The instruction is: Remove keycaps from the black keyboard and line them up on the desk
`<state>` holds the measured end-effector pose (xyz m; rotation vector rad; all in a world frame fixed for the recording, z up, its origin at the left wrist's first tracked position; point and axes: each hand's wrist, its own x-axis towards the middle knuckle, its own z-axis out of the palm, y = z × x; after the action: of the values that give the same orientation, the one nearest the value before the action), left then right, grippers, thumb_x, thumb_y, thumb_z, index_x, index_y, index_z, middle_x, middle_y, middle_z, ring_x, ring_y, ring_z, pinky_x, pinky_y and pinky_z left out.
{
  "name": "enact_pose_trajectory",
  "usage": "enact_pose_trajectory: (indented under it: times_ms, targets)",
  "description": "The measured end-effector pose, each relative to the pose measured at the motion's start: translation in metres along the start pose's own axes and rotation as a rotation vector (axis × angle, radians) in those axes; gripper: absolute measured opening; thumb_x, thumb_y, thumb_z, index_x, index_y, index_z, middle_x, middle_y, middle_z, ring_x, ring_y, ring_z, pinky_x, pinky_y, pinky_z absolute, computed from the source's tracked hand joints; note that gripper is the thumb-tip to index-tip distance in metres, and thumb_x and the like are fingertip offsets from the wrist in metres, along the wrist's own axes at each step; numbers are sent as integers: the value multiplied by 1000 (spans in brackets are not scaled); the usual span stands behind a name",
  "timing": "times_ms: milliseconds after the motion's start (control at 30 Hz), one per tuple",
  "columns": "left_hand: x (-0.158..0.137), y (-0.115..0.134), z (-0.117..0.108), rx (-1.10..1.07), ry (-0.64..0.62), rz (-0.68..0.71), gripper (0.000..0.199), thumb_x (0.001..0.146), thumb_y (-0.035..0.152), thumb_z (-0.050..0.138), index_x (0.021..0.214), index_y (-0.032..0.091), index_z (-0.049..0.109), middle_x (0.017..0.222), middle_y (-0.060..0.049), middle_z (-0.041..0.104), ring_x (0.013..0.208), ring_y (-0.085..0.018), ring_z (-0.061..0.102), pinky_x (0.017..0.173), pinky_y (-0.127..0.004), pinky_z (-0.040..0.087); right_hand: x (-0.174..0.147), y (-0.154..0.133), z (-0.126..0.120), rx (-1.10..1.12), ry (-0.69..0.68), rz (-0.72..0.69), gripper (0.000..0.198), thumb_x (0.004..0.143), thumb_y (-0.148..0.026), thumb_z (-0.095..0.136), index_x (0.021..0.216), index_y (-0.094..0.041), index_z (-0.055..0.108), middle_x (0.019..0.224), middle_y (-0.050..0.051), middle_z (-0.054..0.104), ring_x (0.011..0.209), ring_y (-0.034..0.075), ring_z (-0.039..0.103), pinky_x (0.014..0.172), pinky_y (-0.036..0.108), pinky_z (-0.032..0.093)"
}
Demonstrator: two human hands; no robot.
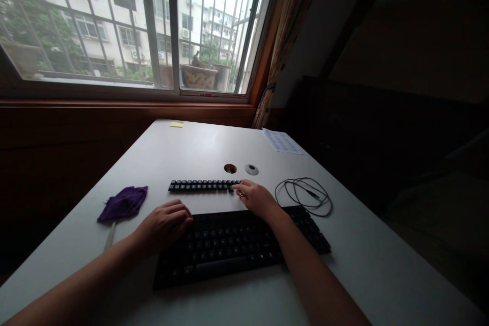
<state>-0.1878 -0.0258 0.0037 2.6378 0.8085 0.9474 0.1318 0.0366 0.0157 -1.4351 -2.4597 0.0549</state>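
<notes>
A black keyboard lies slightly turned on the white desk in front of me. My left hand has its fingers curled over the keyboard's far left corner. Beyond the keyboard, loose black keycaps stand in two neat rows. At the right end of these rows is my right hand, its fingertips pinched at a keycap that sits a little out of line. A small shiny piece shows by the right fingers, too small to make out. My right forearm hides part of the keyboard.
A purple cloth lies at the left over a pale stick-like handle. A coiled black cable rests at right. Farther back are a cable hole, its round cover, printed paper and a yellow note.
</notes>
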Motion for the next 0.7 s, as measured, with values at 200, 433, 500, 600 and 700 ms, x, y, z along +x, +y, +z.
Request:
enact_pose_trajectory:
  times_ms: [200, 433, 500, 600, 700]
  targets:
    - [-1, -1, 0, -3, -3, 2, 18, 98, 17, 48, 87, 16, 63, 83, -5, 66, 79, -17, 57, 71, -29, 47, -2, -2, 2, -4, -59, 25, 36, 93, -22, 51, 126, -27, 64, 119, 4, 65, 98, 18, 65, 86, 28, 49]
    - [-1, -1, 0, -15, -6, -3, 20, 98, 16, 47, 86, 16, 63, 84, -5, 66, 79, -17, 58, 70, -28, 47, -3, -6, -2, -42, -83, 41, 37, 95, -25, 47, 128, -29, 62, 119, 3, 65, 99, 20, 65, 84, 28, 49]
    - [-1, -1, 0, -14, -3, -7, 20, 98, 16, 47, 86, 17, 63, 84, -5, 66, 79, -17, 58, 70, -28, 47, -3, -8, -2, -51, -91, 44, 37, 95, -25, 47, 129, -30, 61, 119, 4, 65, 99, 20, 65, 84, 29, 49]
    - [-1, 0, -1, -20, -3, -6, 18, 98, 16, 48, 87, 17, 63, 85, -5, 66, 79, -17, 59, 70, -28, 47, -3, -9, -3, -57, -87, 53, 38, 95, -25, 47, 130, -30, 60, 118, 4, 66, 98, 20, 65, 84, 29, 49]
    - [0, 0, -1, -24, -2, -2, 18, 98, 15, 48, 87, 16, 62, 84, -5, 66, 78, -16, 58, 69, -28, 47, -3, -10, -3, -61, -92, 53, 39, 95, -25, 47, 131, -31, 59, 118, 4, 65, 97, 20, 65, 83, 29, 49]
